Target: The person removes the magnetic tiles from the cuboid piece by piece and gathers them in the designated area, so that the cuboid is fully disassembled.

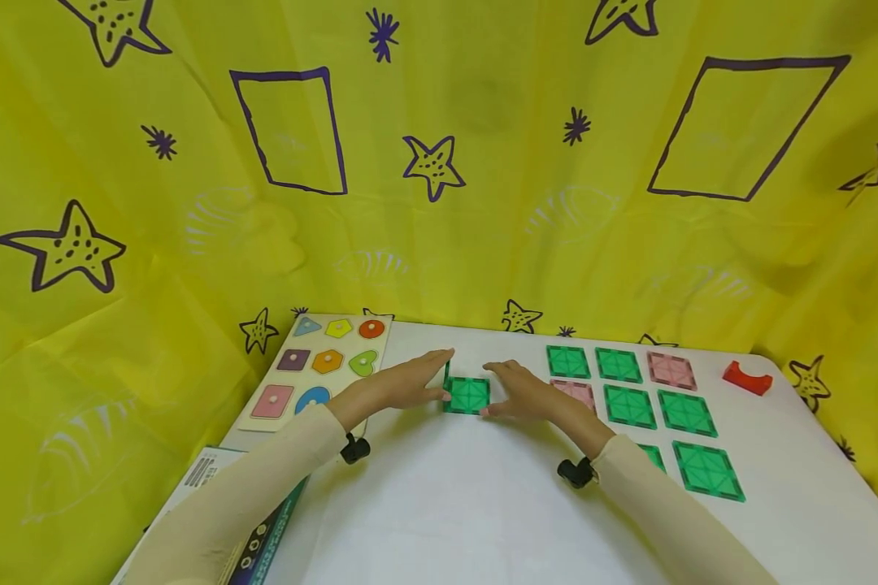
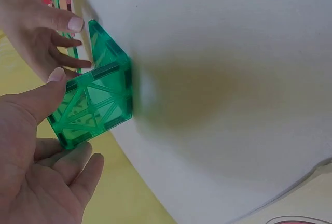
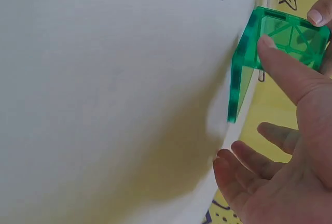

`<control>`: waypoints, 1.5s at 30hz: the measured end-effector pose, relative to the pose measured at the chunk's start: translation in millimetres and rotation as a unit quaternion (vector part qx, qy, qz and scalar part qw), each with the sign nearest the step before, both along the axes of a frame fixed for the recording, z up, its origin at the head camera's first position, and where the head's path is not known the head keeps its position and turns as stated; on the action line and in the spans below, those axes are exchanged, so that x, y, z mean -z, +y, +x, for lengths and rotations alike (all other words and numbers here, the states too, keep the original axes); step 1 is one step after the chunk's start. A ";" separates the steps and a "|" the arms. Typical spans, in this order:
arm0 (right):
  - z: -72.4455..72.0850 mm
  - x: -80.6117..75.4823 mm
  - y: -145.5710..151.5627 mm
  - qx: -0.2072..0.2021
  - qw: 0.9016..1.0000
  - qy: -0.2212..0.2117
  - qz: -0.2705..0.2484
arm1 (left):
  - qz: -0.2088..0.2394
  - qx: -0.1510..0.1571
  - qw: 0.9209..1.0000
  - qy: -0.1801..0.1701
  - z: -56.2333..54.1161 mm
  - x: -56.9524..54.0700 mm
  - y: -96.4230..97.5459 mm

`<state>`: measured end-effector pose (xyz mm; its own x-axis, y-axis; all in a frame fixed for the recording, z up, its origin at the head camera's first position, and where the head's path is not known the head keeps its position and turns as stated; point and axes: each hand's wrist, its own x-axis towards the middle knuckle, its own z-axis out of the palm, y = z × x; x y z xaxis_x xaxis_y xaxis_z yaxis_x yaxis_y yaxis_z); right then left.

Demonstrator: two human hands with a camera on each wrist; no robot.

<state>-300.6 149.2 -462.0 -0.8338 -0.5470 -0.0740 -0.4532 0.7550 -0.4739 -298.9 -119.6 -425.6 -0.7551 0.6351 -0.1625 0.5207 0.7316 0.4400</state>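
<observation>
A green square magnetic tile lies flat on the white table between the two hands. At its left edge a second green tile stands upright, so the pair forms an L in both wrist views. My left hand pinches the standing tile, thumb on one edge and fingertips at the opposite one. On the other side my right hand is spread around the flat tile with its fingers loose and apart. Its thumb overlaps the standing tile in the right wrist view.
Several green and pink tiles lie in rows to the right. Beyond them is a red arched block. A shape puzzle board lies at the left, with a box nearer me. A yellow patterned curtain surrounds the table.
</observation>
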 end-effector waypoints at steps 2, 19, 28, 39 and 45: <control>-3.7 0.8 -6.8 0.009 1.000 -0.018 -0.004 | 0.009 -0.004 1.000 -0.002 -0.2 0.5 1.1; 0.0 -0.2 -20.1 0.030 0.999 -0.028 0.026 | -0.002 0.001 1.000 0.024 -1.3 -0.6 7.8; 1.5 6.0 -19.1 0.067 0.997 -0.026 0.008 | 0.011 -0.011 1.000 0.021 -0.9 0.4 6.7; -1.8 0.6 -3.8 0.072 0.997 -0.002 -0.010 | 0.013 -0.019 1.000 0.009 0.3 -0.4 4.3; -3.1 -7.2 16.0 0.049 0.999 0.008 -0.023 | 0.014 -0.014 1.000 0.014 -1.6 1.7 2.7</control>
<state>-303.7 165.2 -454.8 -0.8844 -0.4653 -0.0374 -0.3857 0.7734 -0.5030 -300.5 -116.9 -427.3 -0.7772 0.6172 -0.1227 0.5125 0.7340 0.4456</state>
